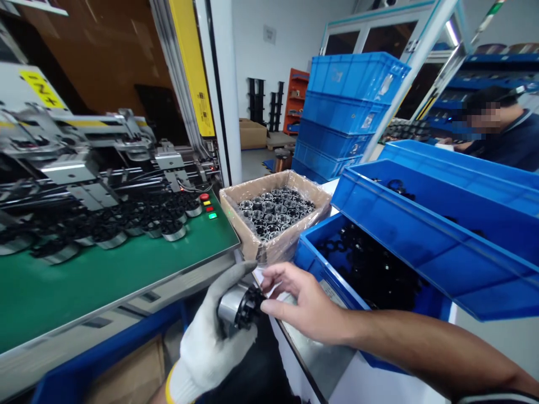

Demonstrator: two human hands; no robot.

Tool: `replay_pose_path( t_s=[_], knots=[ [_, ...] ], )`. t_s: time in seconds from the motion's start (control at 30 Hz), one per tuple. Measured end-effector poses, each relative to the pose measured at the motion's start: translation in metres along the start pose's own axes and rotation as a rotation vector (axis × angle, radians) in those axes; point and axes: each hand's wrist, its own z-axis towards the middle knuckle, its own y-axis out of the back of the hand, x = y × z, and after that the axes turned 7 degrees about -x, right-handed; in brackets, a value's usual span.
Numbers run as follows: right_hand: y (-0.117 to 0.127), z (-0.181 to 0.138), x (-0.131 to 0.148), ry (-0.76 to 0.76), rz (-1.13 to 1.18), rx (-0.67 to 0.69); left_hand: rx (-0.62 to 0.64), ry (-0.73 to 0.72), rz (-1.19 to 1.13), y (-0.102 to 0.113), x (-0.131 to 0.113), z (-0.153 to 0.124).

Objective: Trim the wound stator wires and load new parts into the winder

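My left hand [210, 336], in a white glove with a yellow cuff, wraps round a motor stator: a silver metal ring [231, 306] with a black plastic end piece [250, 308] on its right side. My bare right hand [301, 303] comes in from the right. Its thumb and fingertips pinch at the edge of that black end piece; the exact contact is partly hidden by the fingers. The stator is held tilted, low in front of me, between the green worktop [160, 272] and the blue bin [309, 252].
Several stators [112, 233] with black ends sit on the worktop under a machine [90, 179]. A plastic-lined cardboard box [273, 247] holds metal rings. Black plastic parts [370, 264] fill the bin, under another blue bin [421, 235]. A person [511, 132] works at far right.
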Motion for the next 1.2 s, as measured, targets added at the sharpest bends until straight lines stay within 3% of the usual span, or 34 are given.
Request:
replay_pose_path(
  t_s=[0.07, 0.1, 0.13, 0.27, 0.33, 0.47, 0.53, 0.67, 0.8, 0.93, 1.2],
  knots=[
    [-0.002, 0.0, -0.004, -0.083, 0.085, 0.034, 0.029, 0.003, 0.008, -0.001, 0.002, -0.003],
    [-0.002, 0.0, -0.004, -0.049, 0.053, 0.02, 0.047, 0.025, 0.002, -0.003, 0.001, -0.003],
    [-0.002, 0.0, -0.004, 0.036, -0.021, -0.013, 0.068, 0.054, -0.01, -0.005, -0.001, -0.003],
    [0.004, 0.001, 0.002, 0.615, -0.414, -0.108, 0.09, 0.166, -0.025, -0.012, -0.013, 0.0],
    [0.005, 0.001, 0.005, 0.734, -0.524, -0.095, 0.066, 0.192, -0.022, -0.015, -0.015, 0.0],
    [0.006, 0.0, 0.008, 0.703, -0.53, -0.068, 0.023, 0.089, -0.107, -0.017, -0.012, -0.004],
    [0.008, 0.001, 0.009, 0.762, -0.552, -0.022, 0.023, 0.045, -0.14, -0.018, -0.009, -0.008],
    [0.011, 0.004, 0.008, 0.904, -0.599, 0.001, 0.062, 0.164, -0.042, -0.02, -0.009, -0.009],
    [0.009, 0.003, 0.01, 0.8, -0.6, -0.088, 0.037, 0.187, -0.045, -0.018, -0.018, -0.002],
    [0.007, 0.0, 0.013, 0.791, -0.573, -0.106, 0.063, 0.149, -0.048, -0.015, -0.024, 0.002],
    [0.012, 0.009, -0.001, 0.819, -0.575, -0.147, 0.113, 0.2, -0.059, -0.016, -0.008, 0.0]
  ],
)
